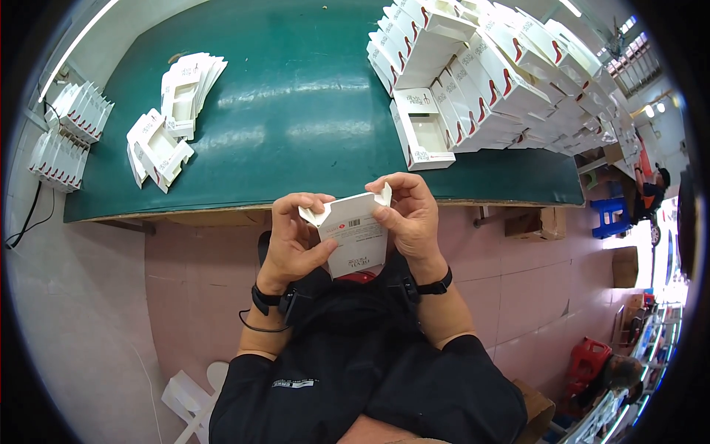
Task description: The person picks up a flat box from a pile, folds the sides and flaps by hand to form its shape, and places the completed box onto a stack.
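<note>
Between my two hands, just in front of the table's near edge, is a white printed cardboard box [357,244], its printed face toward me. My left hand [294,240] grips its left side, the thumb pressed on the face and the fingers at a small folded flap. At the upper right corner my right hand [408,218] pinches another small flap between thumb and fingers. The far side of the box is hidden.
A green table [296,163] stretches ahead. On its left lie stacks of flat white cartons [159,152]; on its right rise rows of folded white boxes [481,96]. More boxes [59,159] stand far left. A blue stool [610,217] and a person [651,194] are at far right.
</note>
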A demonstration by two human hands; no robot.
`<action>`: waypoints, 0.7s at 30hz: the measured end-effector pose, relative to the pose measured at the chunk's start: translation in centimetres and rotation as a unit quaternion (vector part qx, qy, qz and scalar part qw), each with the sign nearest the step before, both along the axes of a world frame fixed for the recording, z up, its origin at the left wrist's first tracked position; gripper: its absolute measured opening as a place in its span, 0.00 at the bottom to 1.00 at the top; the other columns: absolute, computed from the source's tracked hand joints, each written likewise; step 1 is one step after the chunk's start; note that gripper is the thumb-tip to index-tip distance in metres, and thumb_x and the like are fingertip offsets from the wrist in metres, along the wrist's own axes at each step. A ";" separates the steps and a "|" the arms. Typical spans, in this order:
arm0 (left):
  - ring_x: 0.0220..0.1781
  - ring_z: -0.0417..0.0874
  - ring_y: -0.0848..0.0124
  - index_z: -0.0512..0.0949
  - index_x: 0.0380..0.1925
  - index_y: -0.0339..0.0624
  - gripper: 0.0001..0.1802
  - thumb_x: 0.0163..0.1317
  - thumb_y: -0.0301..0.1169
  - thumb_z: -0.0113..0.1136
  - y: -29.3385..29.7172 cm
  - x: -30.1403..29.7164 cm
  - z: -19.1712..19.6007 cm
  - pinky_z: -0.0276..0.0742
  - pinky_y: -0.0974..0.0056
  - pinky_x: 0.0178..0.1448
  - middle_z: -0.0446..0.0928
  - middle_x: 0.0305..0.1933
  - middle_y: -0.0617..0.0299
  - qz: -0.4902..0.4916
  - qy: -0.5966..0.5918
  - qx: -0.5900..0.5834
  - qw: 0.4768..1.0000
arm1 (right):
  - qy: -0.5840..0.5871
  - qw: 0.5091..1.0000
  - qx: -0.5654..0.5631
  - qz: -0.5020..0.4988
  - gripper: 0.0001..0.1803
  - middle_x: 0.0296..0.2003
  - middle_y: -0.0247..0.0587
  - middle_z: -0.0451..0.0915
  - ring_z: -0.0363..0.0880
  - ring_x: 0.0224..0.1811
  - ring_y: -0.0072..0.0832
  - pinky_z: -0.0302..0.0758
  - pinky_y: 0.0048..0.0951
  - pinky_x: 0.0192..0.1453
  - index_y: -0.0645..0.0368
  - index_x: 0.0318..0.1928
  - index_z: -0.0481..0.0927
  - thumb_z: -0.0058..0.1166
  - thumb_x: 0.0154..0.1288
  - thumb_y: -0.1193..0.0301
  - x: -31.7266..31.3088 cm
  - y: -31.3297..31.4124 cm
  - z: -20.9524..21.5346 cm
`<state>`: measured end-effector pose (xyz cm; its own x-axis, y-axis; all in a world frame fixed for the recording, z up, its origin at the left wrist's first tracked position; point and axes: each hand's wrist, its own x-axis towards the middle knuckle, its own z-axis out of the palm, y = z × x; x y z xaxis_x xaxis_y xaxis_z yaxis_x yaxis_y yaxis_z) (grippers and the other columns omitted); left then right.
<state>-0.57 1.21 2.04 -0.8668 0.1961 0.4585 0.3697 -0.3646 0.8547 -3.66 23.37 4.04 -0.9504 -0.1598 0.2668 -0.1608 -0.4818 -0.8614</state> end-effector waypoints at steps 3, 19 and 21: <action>0.71 0.72 0.59 0.61 0.70 0.50 0.41 0.60 0.17 0.70 -0.3 0.1 0.4 0.81 0.56 0.66 0.68 0.63 0.56 -0.006 -0.010 -0.028 1.000 | 0.010 1.000 0.003 -0.004 0.22 0.56 0.47 0.82 0.81 0.59 0.30 0.80 0.33 0.65 0.62 0.56 0.76 0.71 0.66 0.77 0.1 -0.2 0.3; 0.69 0.74 0.64 0.75 0.65 0.44 0.29 0.62 0.17 0.66 -1.9 -0.2 1.2 0.82 0.62 0.61 0.71 0.65 0.54 -0.044 0.002 -0.150 0.988 | 0.127 0.968 0.217 -0.001 0.10 0.57 0.45 0.82 0.82 0.54 0.28 0.81 0.28 0.55 0.62 0.51 0.86 0.65 0.74 0.73 0.4 0.8 0.0; 0.69 0.74 0.64 0.75 0.66 0.44 0.30 0.63 0.18 0.66 -1.8 -0.2 1.3 0.81 0.62 0.61 0.71 0.67 0.53 -0.036 0.009 -0.153 0.988 | 0.132 0.965 0.225 -0.005 0.09 0.56 0.45 0.83 0.82 0.53 0.28 0.81 0.28 0.55 0.63 0.50 0.86 0.64 0.74 0.72 0.3 0.8 0.0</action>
<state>-0.79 -0.60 3.35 -0.8377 0.3890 0.3832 0.3678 -0.1169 0.9225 -3.38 24.21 4.06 -0.8611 -0.3072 0.4052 -0.4056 -0.0657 -0.9117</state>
